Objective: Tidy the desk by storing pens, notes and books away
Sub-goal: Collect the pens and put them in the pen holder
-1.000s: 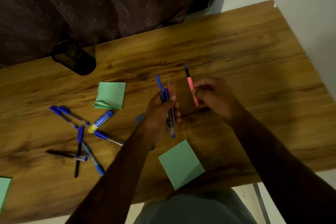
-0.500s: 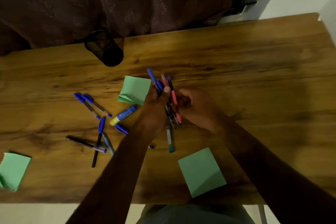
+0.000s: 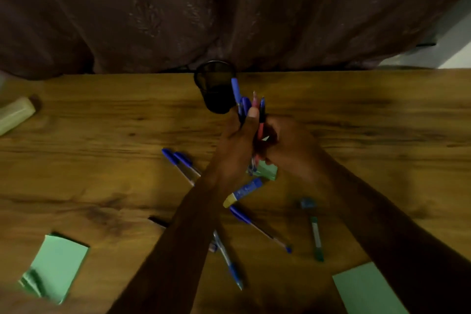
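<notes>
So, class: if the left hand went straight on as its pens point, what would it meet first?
Probably the black mesh cup, just beyond the pens in the left hand; depth unclear.

A black pen [image 3: 157,221] is mostly hidden; a green notepad [image 3: 367,290] is cropped.

My desk [image 3: 382,120] is grained wood; pen cup [image 3: 215,92] black mesh, curtain [image 3: 178,7] matt cloth, notes [image 3: 60,259] matt paper, pens [image 3: 244,106] I hold plastic.

Dim, warm light; motion blur, wide-angle bowing.
</notes>
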The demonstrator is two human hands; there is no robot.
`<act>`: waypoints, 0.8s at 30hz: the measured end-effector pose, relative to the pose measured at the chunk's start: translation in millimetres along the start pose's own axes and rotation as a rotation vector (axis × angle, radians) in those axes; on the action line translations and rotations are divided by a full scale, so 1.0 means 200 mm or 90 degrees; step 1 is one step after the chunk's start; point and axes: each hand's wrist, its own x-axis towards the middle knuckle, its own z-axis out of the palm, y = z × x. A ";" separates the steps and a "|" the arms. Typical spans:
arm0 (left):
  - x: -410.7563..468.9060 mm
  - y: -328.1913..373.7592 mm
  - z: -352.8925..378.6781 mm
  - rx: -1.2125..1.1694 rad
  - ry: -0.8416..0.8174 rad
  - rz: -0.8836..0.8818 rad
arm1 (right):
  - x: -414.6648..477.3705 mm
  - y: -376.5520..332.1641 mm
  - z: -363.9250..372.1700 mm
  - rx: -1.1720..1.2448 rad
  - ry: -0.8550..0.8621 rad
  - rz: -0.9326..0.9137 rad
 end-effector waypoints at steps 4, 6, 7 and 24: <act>0.14 0.13 -0.14 -0.054 0.002 -0.001 | 0.18 -0.17 0.06 -0.021 0.046 -0.040; 0.19 0.20 -0.20 -0.048 0.010 0.007 | 0.26 -0.23 0.07 -0.007 0.068 -0.044; 0.22 0.23 -0.23 -0.035 0.017 0.016 | 0.31 -0.25 0.08 -0.005 0.074 -0.044; 0.64 0.33 -0.37 0.117 0.003 0.190 | 0.72 -0.37 0.05 -0.084 0.197 -0.044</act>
